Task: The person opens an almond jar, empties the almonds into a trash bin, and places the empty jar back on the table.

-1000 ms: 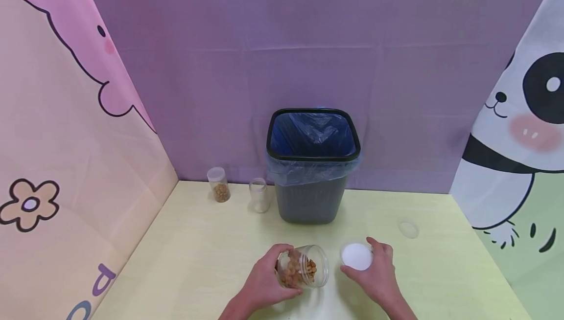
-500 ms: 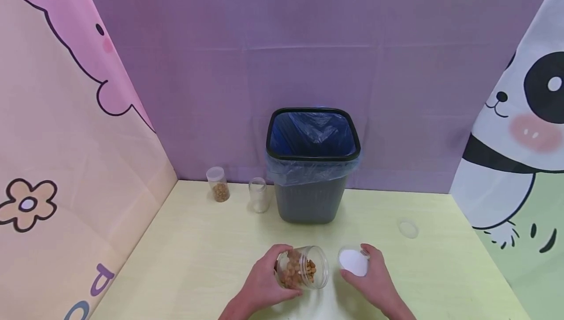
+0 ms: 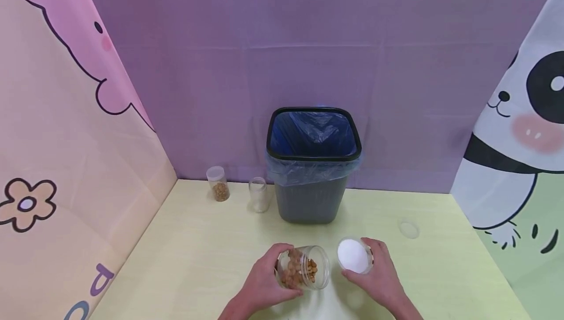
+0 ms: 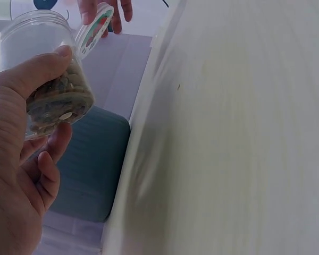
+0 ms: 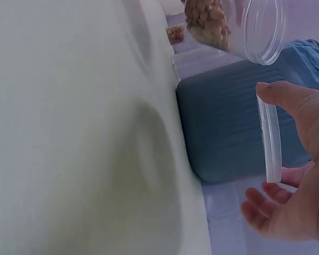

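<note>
- Since a second ago: lid [image 3: 354, 256] lifted a touch and shifted slightly toward the jar [image 3: 303, 267], white face again turned up to the head camera; jar unmoved.
- Left hand [image 3: 264, 281]: fingers and thumb curled round the clear jar of brown pellets, gripping its lower half, just above the pale yellow table [image 3: 198, 251].
- Jar tilted, long axis running left to right, open mouth pointing right toward the lid; pellets heaped at the base end, inside the palm.
- Right hand [image 3: 379, 276]: thumb and fingertips pinching the lid by its rim, remaining fingers loosely spread.
- Lid held just right of the jar mouth, near but not touching; seen edge-on from the right wrist.
- Behind, centre: grey bin [image 3: 312, 197] with blue liner, standing upright.
- Left of the bin: small jar with pellets [image 3: 218, 184] and an empty small jar [image 3: 258, 194], both upright.
</note>
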`<state>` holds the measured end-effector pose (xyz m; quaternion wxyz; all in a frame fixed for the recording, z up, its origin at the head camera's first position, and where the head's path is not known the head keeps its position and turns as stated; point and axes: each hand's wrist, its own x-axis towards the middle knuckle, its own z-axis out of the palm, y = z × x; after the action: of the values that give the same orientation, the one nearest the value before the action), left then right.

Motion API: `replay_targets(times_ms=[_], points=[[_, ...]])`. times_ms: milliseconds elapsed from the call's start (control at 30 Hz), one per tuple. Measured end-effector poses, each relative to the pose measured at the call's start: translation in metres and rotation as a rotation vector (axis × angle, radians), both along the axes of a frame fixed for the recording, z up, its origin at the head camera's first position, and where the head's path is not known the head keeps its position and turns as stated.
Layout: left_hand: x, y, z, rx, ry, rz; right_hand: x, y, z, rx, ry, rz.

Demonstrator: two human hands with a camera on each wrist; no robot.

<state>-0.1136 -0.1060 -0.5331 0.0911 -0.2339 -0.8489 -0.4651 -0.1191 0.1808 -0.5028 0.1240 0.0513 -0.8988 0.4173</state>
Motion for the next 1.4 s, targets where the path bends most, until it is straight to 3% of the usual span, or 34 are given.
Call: replay_targets(times_ms=[233, 600, 1100, 1400], points=[[0.0, -0.001, -0.001, -0.003, -0.006, -0.002, -0.014, 0.011, 0.003, 0.134, 0.087, -0.024], [-0.002, -0.001, -0.005, 0.006, 0.008, -0.022, -0.054, 0.039, 0.014, 0.281, 0.091, -0.036], [0.0, -0.002, -0.008, -0.014, -0.03, -0.016, -0.107, 0.074, 0.006, 0.426, -0.059, -0.093], [0.001, -0.004, -0.012, -0.041, -0.014, -0.007, -0.124, 0.087, 0.008, 0.421, -0.178, -0.138]])
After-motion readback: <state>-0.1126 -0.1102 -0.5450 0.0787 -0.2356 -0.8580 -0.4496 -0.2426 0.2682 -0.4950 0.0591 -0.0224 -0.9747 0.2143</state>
